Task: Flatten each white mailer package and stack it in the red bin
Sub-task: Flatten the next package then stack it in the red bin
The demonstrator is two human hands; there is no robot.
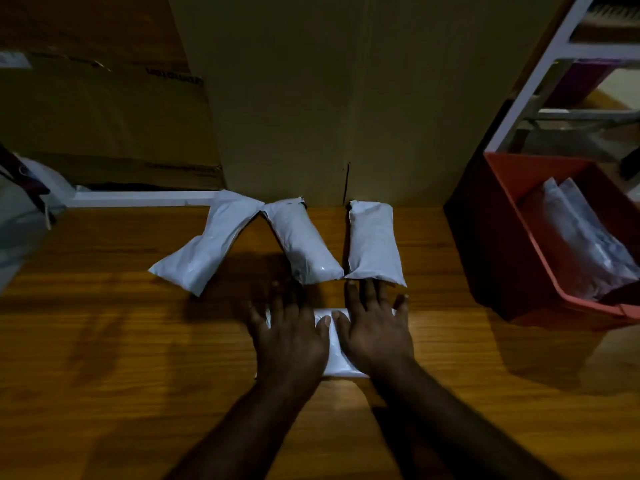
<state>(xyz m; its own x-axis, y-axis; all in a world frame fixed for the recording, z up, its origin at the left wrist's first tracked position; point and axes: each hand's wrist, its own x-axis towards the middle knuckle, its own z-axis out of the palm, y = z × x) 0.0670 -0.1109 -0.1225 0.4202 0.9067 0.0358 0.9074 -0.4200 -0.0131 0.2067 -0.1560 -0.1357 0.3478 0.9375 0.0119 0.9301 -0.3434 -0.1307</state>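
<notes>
A white mailer package (337,355) lies on the wooden table near me, mostly hidden under both palms. My left hand (291,336) presses flat on its left part, fingers spread. My right hand (375,329) lies flat on its right part, fingertips touching the near end of another mailer (374,242). Two more puffy white mailers (304,242) (211,244) lie behind, side by side. The red bin (512,188) stands at the right with mailers (585,237) inside it.
A large cardboard sheet (329,98) stands upright behind the mailers. A white shelf frame (540,74) rises behind the bin. More cardboard (104,116) leans at the back left, and a pale bag (20,216) sits at the left edge.
</notes>
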